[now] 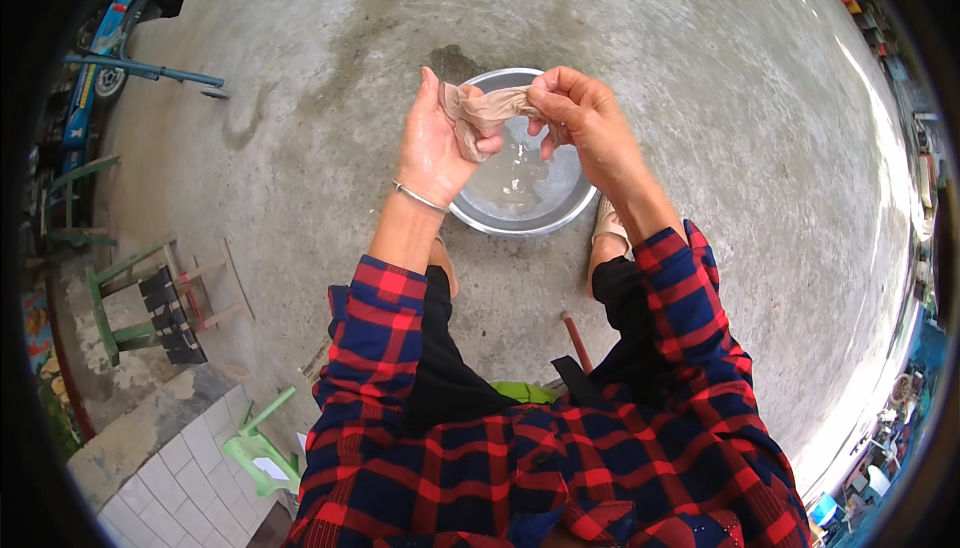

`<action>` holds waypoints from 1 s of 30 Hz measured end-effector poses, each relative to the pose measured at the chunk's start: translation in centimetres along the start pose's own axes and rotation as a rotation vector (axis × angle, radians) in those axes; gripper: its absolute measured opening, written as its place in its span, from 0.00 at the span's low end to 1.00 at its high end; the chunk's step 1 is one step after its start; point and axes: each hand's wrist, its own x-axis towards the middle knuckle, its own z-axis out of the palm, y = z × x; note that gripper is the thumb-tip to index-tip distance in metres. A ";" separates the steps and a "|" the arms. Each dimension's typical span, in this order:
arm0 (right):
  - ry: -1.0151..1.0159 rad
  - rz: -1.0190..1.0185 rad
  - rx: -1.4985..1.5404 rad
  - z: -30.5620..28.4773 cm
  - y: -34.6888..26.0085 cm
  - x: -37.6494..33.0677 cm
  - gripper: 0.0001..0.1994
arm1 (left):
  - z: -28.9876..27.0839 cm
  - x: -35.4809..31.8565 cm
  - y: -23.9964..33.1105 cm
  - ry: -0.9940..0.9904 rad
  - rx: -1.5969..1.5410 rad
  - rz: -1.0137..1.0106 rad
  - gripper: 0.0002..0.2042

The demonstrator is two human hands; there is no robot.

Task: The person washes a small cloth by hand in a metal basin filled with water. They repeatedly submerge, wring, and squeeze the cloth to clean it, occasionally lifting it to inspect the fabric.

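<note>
Stretched between my hands is a thin, wet-looking beige cloth (492, 108), twisted and bunched; I cannot make out whether it is a garment. My left hand (428, 148), a silver bangle at its wrist, has its palm turned up, thumb raised and fingers curled around one end of the cloth. The other end is pinched between the thumb and fingers of my right hand (592, 120). Below both hands a round metal basin (523, 226) sits on the floor, with cloudy water (505, 176) in it. My hands and the cloth cover part of its far rim.
The basin stands between my feet on a grey concrete floor (720, 98) with damp patches. At left are a wooden-framed stool (125, 308), a green plastic chair (262, 448) and blue metal legs (150, 70). Mixed goods (900, 78) line the right edge.
</note>
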 end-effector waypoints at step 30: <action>0.378 -0.862 -1.350 4.9 5.7 -0.7 0.14 | -2.5 1.0 -6.0 0.195 0.012 0.026 0.16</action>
